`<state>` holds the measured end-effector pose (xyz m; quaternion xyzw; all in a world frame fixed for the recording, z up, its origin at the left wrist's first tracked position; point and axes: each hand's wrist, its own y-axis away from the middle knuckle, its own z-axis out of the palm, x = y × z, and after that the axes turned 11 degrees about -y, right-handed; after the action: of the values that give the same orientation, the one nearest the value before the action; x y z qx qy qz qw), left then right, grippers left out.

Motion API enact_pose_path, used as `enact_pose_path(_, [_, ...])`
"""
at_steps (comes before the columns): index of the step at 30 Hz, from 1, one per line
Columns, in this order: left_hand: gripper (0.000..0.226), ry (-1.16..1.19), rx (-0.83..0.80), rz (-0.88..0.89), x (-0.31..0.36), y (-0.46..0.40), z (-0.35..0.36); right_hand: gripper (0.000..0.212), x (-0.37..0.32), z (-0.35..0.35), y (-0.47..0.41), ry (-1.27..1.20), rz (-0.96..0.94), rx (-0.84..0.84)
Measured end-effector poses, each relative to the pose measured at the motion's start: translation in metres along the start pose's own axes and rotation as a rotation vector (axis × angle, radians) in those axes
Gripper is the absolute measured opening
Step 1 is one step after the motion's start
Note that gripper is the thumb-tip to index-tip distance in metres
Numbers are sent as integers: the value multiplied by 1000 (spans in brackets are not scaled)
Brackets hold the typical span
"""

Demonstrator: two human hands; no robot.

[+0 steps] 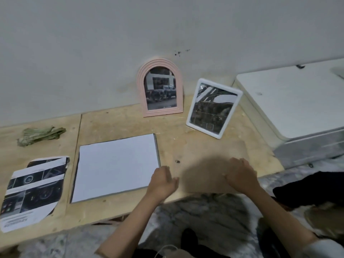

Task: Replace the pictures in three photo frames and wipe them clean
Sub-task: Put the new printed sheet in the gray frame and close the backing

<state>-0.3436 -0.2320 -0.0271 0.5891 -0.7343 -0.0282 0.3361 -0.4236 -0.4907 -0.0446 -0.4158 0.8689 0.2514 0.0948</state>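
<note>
Both hands, the left hand (162, 180) and right hand (240, 175), hover loosely open and hold nothing at the bench's (130, 123) front edge, two frames, the pink frame (160, 88) and white frame (214, 108), stand filled at the back edge, and the third frame (116, 166) lies face down, so its closing and the wiping with the cloth (40, 135) seem left.

The table (121, 121) is showing bare, matt, rough-grained wood. The arched pink frame (160, 110) is looking like ridged matt plastic, the white frame (189, 116) like smooth plastic. The crumpled green cloth (40, 135) is lying matt.

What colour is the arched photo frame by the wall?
Pale pink, with a ridged border; the arched frame shows clearly in the head view.
</note>
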Motion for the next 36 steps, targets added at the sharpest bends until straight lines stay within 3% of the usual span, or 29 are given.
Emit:
enact_pose_path(4, [44,-19,-36,-69,25,-1,24,56,41,-12,6,-184,186,10])
enact_pose_path(8, [60,-22,-42,-92,43,-4,35,55,61,-9,2,-410,190,-25])
enact_pose_path(10, [64,-4,-28,-99,50,-6,38,43,54,-12,7,-435,179,-61])
enact_pose_path(13, [72,-25,-2,-128,54,-11,42,44,48,-9,5,-393,224,-56])
enact_pose_path(18, [50,80,30,-283,53,-18,39,62,36,-10,6,-430,349,14])
enact_pose_path(22, [32,104,15,-311,45,-17,37,68,34,-13,7,-480,407,47])
enact_pose_path(24, [35,140,9,-326,39,-12,33,66,29,-12,9,-469,387,61])
enact_pose_path(31, [78,239,96,-439,-14,7,-4,57,-32,-3,19,-471,241,18])
enact_pose_path(36, [54,234,241,-505,-83,8,-40,58,-106,19,27,-462,114,-109])
